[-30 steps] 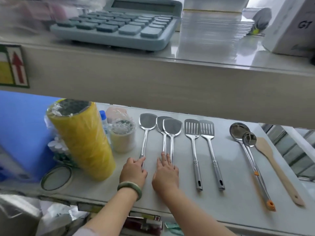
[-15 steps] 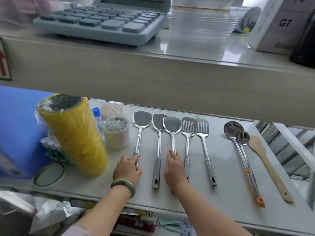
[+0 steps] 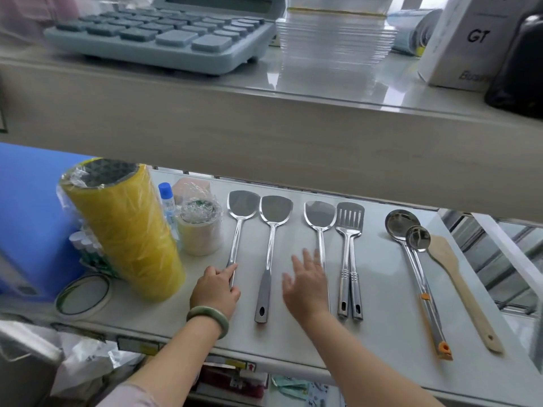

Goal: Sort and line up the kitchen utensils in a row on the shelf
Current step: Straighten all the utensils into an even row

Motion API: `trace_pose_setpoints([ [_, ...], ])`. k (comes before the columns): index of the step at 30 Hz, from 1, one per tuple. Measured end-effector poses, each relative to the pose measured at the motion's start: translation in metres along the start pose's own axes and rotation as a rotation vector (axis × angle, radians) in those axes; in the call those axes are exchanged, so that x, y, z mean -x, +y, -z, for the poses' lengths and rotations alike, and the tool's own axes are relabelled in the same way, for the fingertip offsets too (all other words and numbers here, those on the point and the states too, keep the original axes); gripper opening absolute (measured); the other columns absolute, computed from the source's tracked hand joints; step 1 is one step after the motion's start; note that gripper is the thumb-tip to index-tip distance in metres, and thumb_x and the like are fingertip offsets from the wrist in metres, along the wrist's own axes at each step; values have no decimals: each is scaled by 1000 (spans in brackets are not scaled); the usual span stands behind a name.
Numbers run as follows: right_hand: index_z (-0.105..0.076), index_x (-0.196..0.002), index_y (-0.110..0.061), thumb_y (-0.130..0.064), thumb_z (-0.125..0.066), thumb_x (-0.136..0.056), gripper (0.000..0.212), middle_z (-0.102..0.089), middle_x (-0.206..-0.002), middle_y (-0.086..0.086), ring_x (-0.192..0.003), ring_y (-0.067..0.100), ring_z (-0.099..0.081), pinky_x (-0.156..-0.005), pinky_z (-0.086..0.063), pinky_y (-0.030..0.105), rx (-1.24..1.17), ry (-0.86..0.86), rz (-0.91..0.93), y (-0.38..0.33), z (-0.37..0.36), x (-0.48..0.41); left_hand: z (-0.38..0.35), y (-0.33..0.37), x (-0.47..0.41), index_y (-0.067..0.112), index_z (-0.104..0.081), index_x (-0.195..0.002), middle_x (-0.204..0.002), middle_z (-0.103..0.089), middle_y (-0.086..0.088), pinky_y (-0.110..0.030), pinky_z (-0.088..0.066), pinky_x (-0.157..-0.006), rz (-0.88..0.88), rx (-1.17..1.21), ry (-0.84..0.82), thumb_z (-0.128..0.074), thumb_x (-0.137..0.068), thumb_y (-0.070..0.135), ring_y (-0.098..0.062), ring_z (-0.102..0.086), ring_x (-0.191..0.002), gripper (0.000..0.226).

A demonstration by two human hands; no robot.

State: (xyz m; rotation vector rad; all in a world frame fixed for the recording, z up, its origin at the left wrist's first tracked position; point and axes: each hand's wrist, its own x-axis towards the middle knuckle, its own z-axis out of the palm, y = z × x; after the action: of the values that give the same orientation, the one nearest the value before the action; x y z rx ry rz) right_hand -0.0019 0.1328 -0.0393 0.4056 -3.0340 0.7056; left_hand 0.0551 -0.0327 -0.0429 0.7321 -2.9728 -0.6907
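Observation:
Steel utensils lie side by side on the white shelf [image 3: 382, 333], heads pointing away from me. My left hand [image 3: 216, 289] is curled on the handle of the leftmost solid turner [image 3: 243, 207], index finger along it. The second solid turner [image 3: 275, 212] lies free between my hands. My right hand [image 3: 307, 286] is spread flat, blurred, beside the handle of the third solid turner [image 3: 320, 218]. Two slotted turners [image 3: 350, 218] lie pressed together. Further right are a large ladle [image 3: 402, 221], a small ladle [image 3: 417, 237] with an orange-tipped handle, and a wooden spatula [image 3: 449, 259].
A yellow stack of tape rolls [image 3: 126, 230], a wrapped white roll [image 3: 199, 230], a glue stick [image 3: 167, 198] and a thin tape ring [image 3: 83, 295] crowd the shelf's left. A blue box [image 3: 26, 218] stands at far left. The upper shelf holds a calculator [image 3: 164, 33], clear containers [image 3: 335, 36] and a white box [image 3: 458, 39].
The third solid turner has slid right, away from the second. The two slotted turners now lie tight together. My right hand has come off the handle and spread open.

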Motion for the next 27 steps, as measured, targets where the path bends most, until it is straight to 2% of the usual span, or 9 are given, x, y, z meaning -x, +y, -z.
trace_pose_setpoints([
  [3,-23,-146,-9,-31,-42,-95,58,-5,-159,13,-147,28,5,-120,0,33,-119,-161,78,-37,-17,9,0,1,-1,33,-39,-139,-118,-50,-8,-31,-47,-90,-17,-6,-10,-50,-86,28,-25,-55,-104,54],
  [5,-22,-145,-5,-22,-42,-94,58,0,-159,15,-147,29,5,-119,-1,32,-118,-232,62,-50,-26,13,1,1,-2,33,-39,-139,-118,-50,-8,-32,-46,-91,-22,-6,-19,-51,-85,28,-26,-55,-106,55],
  [10,-22,-143,2,-4,-36,-90,55,2,-159,14,-147,26,3,-119,-3,27,-113,-228,22,-52,-29,12,1,-4,1,34,-38,-139,-117,-51,-8,-31,-47,-89,-21,-7,-13,-51,-85,28,-25,-55,-104,56],
  [15,-30,-139,1,-2,-37,-90,50,-3,-159,13,-147,25,-1,-118,-5,25,-129,-231,-4,-54,-28,8,1,-2,0,33,-38,-139,-116,-50,-8,-32,-48,-88,-22,2,-12,-51,-84,27,-25,-55,-103,57],
  [18,-28,-141,-2,-6,-38,-91,51,-3,-159,11,-147,24,-1,-119,-6,27,-117,-235,8,-53,-28,7,3,-2,-1,33,-39,-139,-116,-50,-8,-32,-48,-88,-21,-3,-26,-51,-84,26,-25,-55,-104,57],
  [20,-27,-144,-7,-16,-37,-95,51,-6,-159,11,-147,25,-2,-119,-7,30,-117,-202,17,-48,-25,7,4,-2,1,31,-38,-139,-118,-49,-8,-32,-47,-91,-22,-39,-8,-51,-86,28,-24,-52,-107,55],
  [23,-37,-140,-11,-18,-39,-95,45,-20,-156,15,-145,29,-16,-118,-17,35,-87,-5,-28,-27,-11,4,4,6,11,23,-44,-135,-122,-46,-7,-31,-42,-98,-121,-82,114,-53,-87,36,-23,-45,-114,50],
  [25,-43,-135,-8,-13,-45,-90,46,-35,-147,19,-135,34,-33,-111,-29,36,-12,118,-146,-7,1,5,-1,19,18,19,-48,-133,-120,-47,-7,-30,-41,-98,-199,-2,122,-54,-87,39,-24,-48,-112,51],
  [27,-42,-133,-4,-14,-47,-86,49,-43,-137,18,-125,32,-41,-101,-39,34,29,88,-322,7,11,11,-9,34,24,15,-47,-132,-121,-48,-8,-31,-43,-97,-199,60,29,-54,-86,46,-24,-53,-110,56],
])
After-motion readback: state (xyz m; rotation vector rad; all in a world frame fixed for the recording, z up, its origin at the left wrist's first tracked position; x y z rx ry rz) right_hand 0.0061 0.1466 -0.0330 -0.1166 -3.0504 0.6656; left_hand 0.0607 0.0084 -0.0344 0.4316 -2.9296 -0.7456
